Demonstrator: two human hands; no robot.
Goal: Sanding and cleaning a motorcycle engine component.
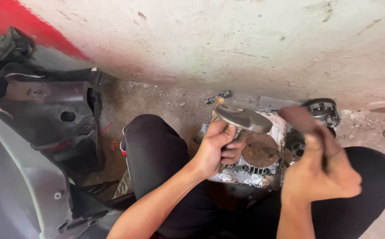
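My left hand (216,148) is closed around a grey metal part (245,118) with a rounded lobe, holding it over a dirty engine casing (250,170) that rests between my knees. A rusty round disc (260,149) sits in the casing just right of that hand. My right hand (321,175) is raised and blurred, gripping a dark, flat, brownish tool or piece (299,118) above the casing's right side. What that piece is cannot be made out.
Grey and black plastic scooter body panels (46,132) lie at the left. A round dark engine part (324,110) sits on the dusty floor behind the casing, near a small blue-and-metal piece (219,96). A stained white wall (245,40) rises behind.
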